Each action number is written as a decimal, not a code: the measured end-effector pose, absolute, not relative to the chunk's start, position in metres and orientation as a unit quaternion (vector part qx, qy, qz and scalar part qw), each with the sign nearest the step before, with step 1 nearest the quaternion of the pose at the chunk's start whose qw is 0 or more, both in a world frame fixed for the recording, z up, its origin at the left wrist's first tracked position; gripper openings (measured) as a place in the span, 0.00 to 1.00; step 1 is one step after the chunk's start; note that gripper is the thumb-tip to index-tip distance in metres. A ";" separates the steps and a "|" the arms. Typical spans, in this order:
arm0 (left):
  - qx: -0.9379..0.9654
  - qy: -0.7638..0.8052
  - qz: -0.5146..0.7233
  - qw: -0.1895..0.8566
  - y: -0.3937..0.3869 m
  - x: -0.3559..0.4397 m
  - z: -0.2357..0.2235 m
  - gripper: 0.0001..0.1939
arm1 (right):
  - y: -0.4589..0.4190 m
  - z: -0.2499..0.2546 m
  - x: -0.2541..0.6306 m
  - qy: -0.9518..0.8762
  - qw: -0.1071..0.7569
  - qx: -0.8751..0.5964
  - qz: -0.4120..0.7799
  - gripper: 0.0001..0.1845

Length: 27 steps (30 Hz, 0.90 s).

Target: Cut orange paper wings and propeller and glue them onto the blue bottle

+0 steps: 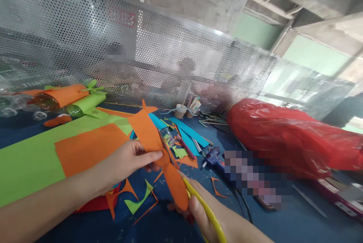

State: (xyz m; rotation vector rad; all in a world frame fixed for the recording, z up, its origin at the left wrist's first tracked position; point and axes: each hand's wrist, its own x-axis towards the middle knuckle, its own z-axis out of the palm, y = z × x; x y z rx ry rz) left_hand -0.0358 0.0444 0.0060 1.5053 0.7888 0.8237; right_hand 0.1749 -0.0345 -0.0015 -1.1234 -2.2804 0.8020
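My left hand [129, 159] pinches a long orange paper cut-out [150, 137] near its middle, thumb on top. The strip runs from a pointed tip at the upper left down to a rounded end by my right hand [198, 207]. That hand is closed around yellow-handled scissors [205, 209], whose blades meet the orange paper at its narrow waist. Both hands hover just above the blue table [283, 224].
Green [25, 159] and orange paper sheets [87, 146] lie at left, with paper-wrapped bottles [65, 97] behind. Scraps, blue strips [188, 129], a glue gun [212, 156] and a cup of sticks [187, 108] lie ahead. A red plastic bag [286, 137] is at right, a perforated metal screen [141, 46] behind.
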 end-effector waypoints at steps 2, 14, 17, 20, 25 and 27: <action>0.640 0.342 0.353 0.590 0.043 -0.035 0.007 0.12 | -0.032 -0.001 0.175 -0.829 0.245 -0.399 0.305 0.41; 0.604 0.365 0.363 0.608 0.037 -0.032 0.005 0.14 | -0.030 -0.004 0.172 -0.800 0.258 -0.392 0.374 0.41; 0.605 0.365 0.363 0.607 0.037 -0.032 0.004 0.13 | -0.031 -0.008 0.174 -0.793 0.254 -0.404 0.379 0.41; 0.608 0.367 0.362 0.604 0.037 -0.031 0.005 0.13 | -0.032 -0.014 0.175 -0.779 0.260 -0.427 0.379 0.40; 0.608 0.375 0.367 0.596 0.037 -0.030 0.007 0.13 | -0.033 -0.018 0.177 -0.766 0.266 -0.429 0.398 0.33; 0.608 0.374 0.365 0.598 0.037 -0.031 0.007 0.13 | -0.032 -0.017 0.177 -0.770 0.269 -0.419 0.399 0.33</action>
